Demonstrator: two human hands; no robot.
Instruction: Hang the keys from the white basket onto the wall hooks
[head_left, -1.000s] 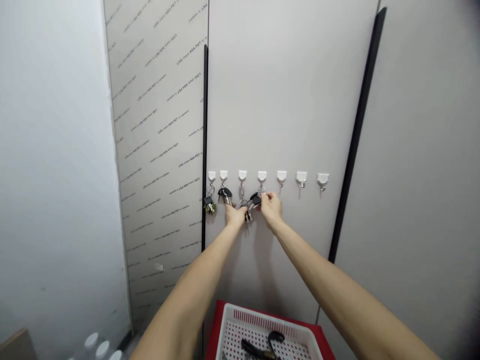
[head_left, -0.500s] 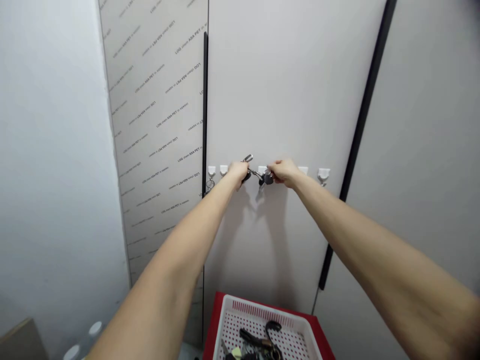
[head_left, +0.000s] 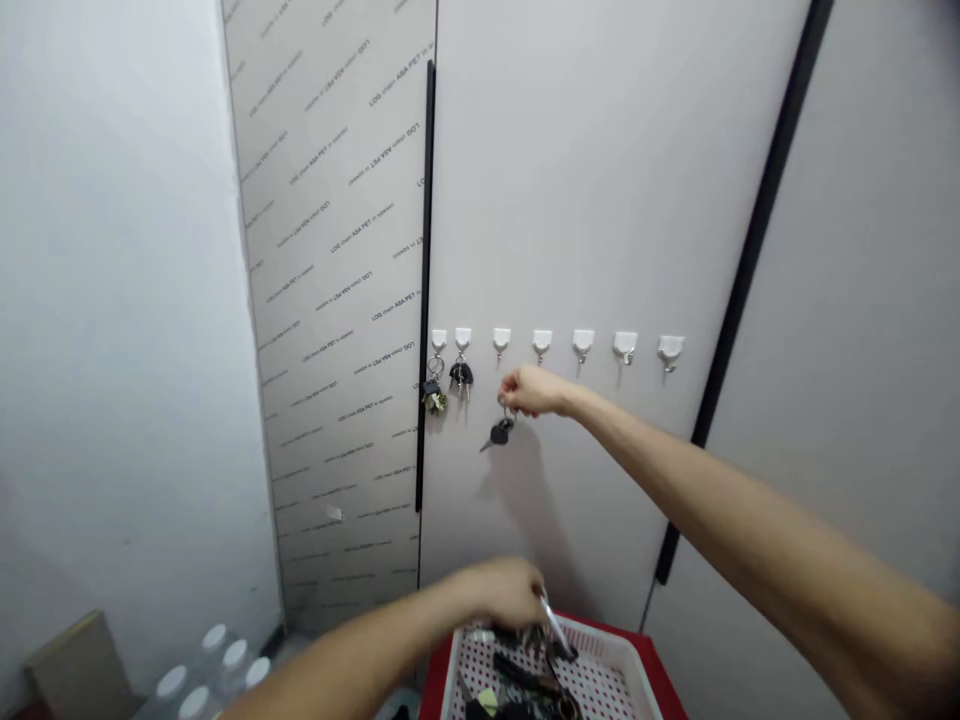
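Observation:
A row of white wall hooks runs across a grey cabinet door. My right hand is raised just below the third and fourth hooks, pinched shut on the ring of a black-headed key that dangles under it. My left hand is down over a white perforated basket, closed on a bunch of keys above other keys lying inside. Two key bunches hang from the two leftmost hooks.
The basket sits on a red surface. A black vertical strip divides the door from a film-covered panel at left; another black strip runs at right. Several white-capped bottles and a cardboard piece stand at floor level, lower left.
Both hands lifted key bunches off the third and fourth hooks. My left hand has dropped to the basket with its keys; my right hand has moved down-left with a black key hanging from it.

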